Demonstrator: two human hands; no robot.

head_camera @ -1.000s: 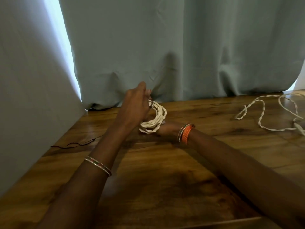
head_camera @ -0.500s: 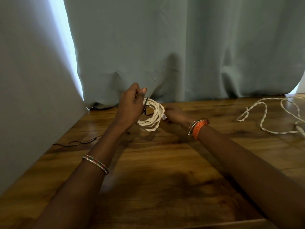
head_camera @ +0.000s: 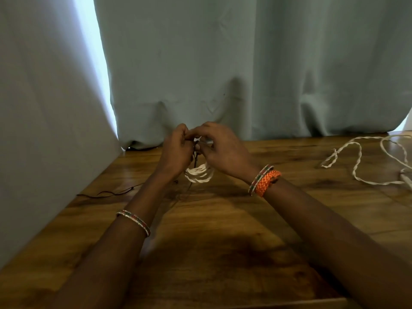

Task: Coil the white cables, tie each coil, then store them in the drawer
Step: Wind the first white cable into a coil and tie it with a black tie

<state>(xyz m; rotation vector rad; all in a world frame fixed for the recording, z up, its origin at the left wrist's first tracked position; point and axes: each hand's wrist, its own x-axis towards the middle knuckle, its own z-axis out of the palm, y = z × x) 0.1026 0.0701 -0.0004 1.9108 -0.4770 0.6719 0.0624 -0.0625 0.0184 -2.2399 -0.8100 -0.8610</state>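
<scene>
White coiled cable (head_camera: pixel 199 175) hangs pinched between left hand (head_camera: pixel 178 150) and right hand (head_camera: pixel 223 148), mid-tie; next, likely cinching the dark tie (head_camera: pixel 196 156).

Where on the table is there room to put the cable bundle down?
The wooden table is bare between the two forearms and just past the right hand, short of the loose white cable. It's crowded at the far right with that cable, and a thin black cord lies by the left curtain.
</scene>
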